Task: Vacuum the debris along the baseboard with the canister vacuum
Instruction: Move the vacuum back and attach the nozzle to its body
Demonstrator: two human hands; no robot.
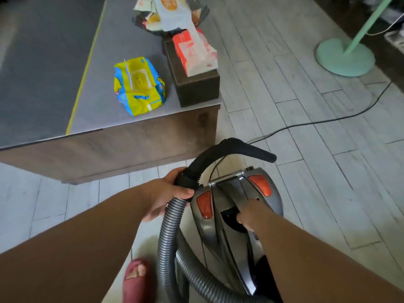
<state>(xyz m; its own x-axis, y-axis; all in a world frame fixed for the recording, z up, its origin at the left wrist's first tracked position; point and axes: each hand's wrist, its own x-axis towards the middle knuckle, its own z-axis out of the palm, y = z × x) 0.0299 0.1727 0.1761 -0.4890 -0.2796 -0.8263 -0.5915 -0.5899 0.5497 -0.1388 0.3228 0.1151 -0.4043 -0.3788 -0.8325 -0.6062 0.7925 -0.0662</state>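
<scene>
A grey canister vacuum [227,217] with two orange buttons hangs low over the pale plank floor. My right hand [247,217] grips its carry handle on top. My left hand [168,193] grips the black collar where the ribbed grey hose [168,232] meets the curved black handle piece [236,147]. The hose loops down and round beneath the canister. A black power cord [328,121] trails from the vacuum across the floor to the right. No baseboard or debris shows clearly.
A low grey-topped table [140,119] stands just ahead on the left, carrying a yellow wipes pack [140,86], a dark box [196,84] and snack packets. A mint fan base [345,57] stands at right. My foot in a red slipper [135,278] is below.
</scene>
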